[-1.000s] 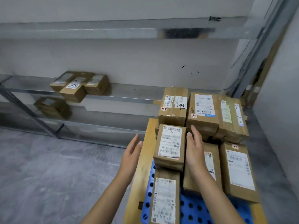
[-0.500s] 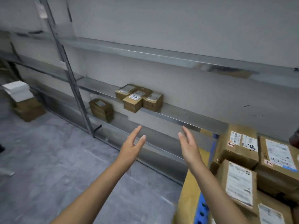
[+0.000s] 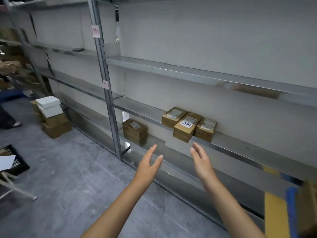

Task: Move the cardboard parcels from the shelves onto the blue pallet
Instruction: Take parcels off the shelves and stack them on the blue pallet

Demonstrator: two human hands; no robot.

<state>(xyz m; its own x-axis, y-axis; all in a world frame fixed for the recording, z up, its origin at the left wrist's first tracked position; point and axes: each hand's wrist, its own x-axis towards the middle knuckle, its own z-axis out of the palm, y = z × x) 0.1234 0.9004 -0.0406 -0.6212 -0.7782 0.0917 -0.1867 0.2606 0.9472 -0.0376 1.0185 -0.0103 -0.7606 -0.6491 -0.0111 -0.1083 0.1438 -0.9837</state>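
Observation:
Three cardboard parcels sit side by side on a metal shelf [image 3: 240, 143]: a left one [image 3: 173, 116], a middle one [image 3: 186, 127] with handwriting on its label jutting over the shelf edge, and a right one [image 3: 205, 129]. A stack of parcels [image 3: 134, 132] stands on the shelf below. My left hand [image 3: 148, 166] and my right hand [image 3: 201, 162] are both open and empty, palms facing each other, held just below and in front of the three parcels. The blue pallet [image 3: 291, 210] shows only as a blurred edge at the far right.
A grey shelf upright [image 3: 106, 86] stands left of the parcels. White and brown boxes [image 3: 51, 117] are stacked on the floor at the left. A black crate [image 3: 15, 162] lies at the left edge. A person's leg [image 3: 6, 115] shows at far left.
My view has swung left from the pallet to the shelving. Both hands left the parcel on the pallet and moved, empty, toward the three parcels on the shelf.

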